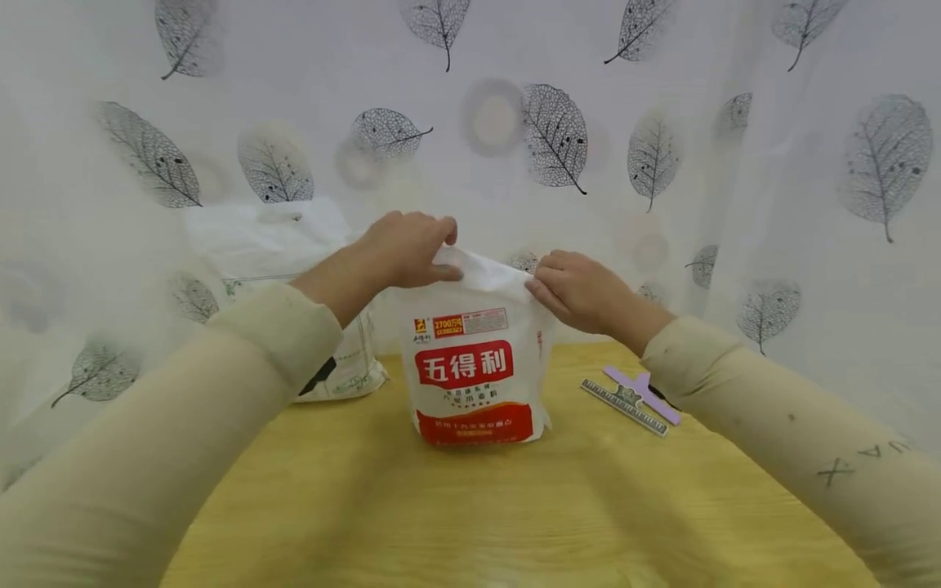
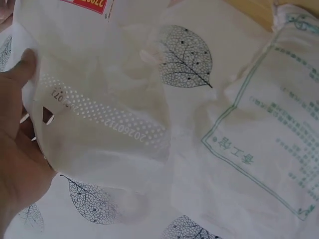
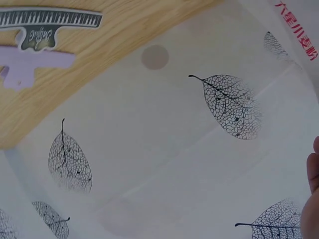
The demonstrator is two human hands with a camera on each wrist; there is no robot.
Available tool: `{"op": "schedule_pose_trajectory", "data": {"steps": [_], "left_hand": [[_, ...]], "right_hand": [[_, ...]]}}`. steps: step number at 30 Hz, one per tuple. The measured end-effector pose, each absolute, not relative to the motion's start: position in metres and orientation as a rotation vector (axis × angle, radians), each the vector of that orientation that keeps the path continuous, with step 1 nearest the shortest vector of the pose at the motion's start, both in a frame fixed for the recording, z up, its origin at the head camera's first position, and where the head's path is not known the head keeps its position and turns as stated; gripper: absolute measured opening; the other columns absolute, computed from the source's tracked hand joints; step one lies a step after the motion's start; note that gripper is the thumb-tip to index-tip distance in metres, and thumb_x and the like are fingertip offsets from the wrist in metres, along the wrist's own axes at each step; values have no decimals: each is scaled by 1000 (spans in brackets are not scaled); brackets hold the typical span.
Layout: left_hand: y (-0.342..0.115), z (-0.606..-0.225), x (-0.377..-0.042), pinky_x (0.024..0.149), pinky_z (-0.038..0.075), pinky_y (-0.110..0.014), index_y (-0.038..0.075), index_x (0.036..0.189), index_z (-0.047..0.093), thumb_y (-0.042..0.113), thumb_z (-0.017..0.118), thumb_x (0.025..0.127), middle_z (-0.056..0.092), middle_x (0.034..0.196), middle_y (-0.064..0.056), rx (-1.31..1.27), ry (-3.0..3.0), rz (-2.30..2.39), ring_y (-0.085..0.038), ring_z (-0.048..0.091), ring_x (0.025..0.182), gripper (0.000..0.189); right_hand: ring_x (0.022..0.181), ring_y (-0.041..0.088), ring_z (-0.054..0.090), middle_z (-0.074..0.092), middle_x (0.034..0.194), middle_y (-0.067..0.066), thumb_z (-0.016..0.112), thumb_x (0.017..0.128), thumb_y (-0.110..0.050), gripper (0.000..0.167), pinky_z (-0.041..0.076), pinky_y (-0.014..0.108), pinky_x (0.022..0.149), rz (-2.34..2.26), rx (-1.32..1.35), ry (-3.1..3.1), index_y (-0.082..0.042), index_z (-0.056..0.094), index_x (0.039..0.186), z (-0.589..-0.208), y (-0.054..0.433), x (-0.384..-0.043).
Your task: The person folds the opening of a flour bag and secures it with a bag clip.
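Observation:
A white and red flour bag [image 1: 474,367] stands upright on the table, its top edge folded or bent over. At the bag's upper left, my left hand [image 1: 403,251] pinches the top, thumb in front and fingers behind. The left wrist view shows the thumb [image 2: 26,67] against the plastic, beside a handle hole and a dotted seal band. My right hand [image 1: 581,290] grips the upper right corner with curled fingers. Only a sliver of this right hand [image 3: 311,194] enters the right wrist view, where the bag's side [image 3: 294,22] carries red print.
Behind and left stands a second white bag [image 1: 279,245] with green print and a handle hole. Right of the flour bag, a piano-key patterned clip [image 1: 623,406] and a purple clip [image 1: 657,402] lie on the wooden table [image 1: 470,523]. A leaf-print curtain [image 1: 470,180] hangs behind.

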State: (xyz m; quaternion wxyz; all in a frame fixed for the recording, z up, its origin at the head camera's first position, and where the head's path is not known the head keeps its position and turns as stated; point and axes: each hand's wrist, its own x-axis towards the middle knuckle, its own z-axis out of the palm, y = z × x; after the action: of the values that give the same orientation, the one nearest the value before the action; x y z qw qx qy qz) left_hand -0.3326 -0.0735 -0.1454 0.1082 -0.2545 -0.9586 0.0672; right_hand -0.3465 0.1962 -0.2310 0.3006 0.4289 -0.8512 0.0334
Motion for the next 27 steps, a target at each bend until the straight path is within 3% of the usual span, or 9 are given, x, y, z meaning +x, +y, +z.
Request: {"op": "schedule_pose_trajectory", "data": {"steps": [6, 8, 13, 18, 22, 27], "left_hand": [[-72, -146, -334, 81, 50, -41, 13, 115, 71, 36, 68, 95, 72, 109, -6, -761, -2735, 184, -24, 63, 93, 31], [-70, -145, -334, 80, 49, -41, 14, 115, 72, 35, 68, 95, 73, 109, -5, -779, -2692, 212, -24, 64, 93, 30], [-73, -143, -334, 81, 46, -41, 17, 118, 71, 36, 67, 96, 73, 111, -1, -802, -2638, 268, -23, 64, 96, 30], [-81, -151, -334, 77, 45, -39, 18, 117, 72, 34, 68, 95, 74, 109, 0, -837, -2591, 204, -22, 64, 92, 27], [-81, -157, -335, 78, 46, -39, 18, 111, 72, 31, 68, 96, 74, 103, 0, -855, -2559, 157, -22, 63, 91, 21], [-81, -161, -335, 79, 47, -39, 16, 108, 71, 28, 68, 95, 72, 100, -2, -862, -2524, 172, -24, 63, 92, 17]], "right_hand": [[81, 24, 58, 61, 95, 12, 61, 101, -21, 24, 52, 39, 75, 464, 835, -2614, -4, 53, 115, -231, 187, -345], [79, 24, 59, 61, 94, 12, 62, 99, -20, 23, 52, 39, 74, 509, 788, -2612, -3, 55, 113, -232, 188, -344], [73, 22, 53, 58, 84, 11, 67, 96, -14, 14, 47, 37, 67, 446, 882, -2425, -2, 60, 92, -238, 192, -343], [69, 20, 49, 55, 78, 9, 69, 93, -11, 16, 45, 34, 62, 453, 961, -2268, -3, 59, 86, -246, 195, -347], [71, 19, 50, 59, 81, 8, 71, 92, -12, 13, 47, 33, 63, 454, 949, -2244, -3, 62, 90, -249, 198, -349], [85, 22, 56, 63, 95, 10, 66, 97, -13, 18, 51, 38, 73, 428, 969, -2256, -2, 64, 111, -253, 206, -343]]}}
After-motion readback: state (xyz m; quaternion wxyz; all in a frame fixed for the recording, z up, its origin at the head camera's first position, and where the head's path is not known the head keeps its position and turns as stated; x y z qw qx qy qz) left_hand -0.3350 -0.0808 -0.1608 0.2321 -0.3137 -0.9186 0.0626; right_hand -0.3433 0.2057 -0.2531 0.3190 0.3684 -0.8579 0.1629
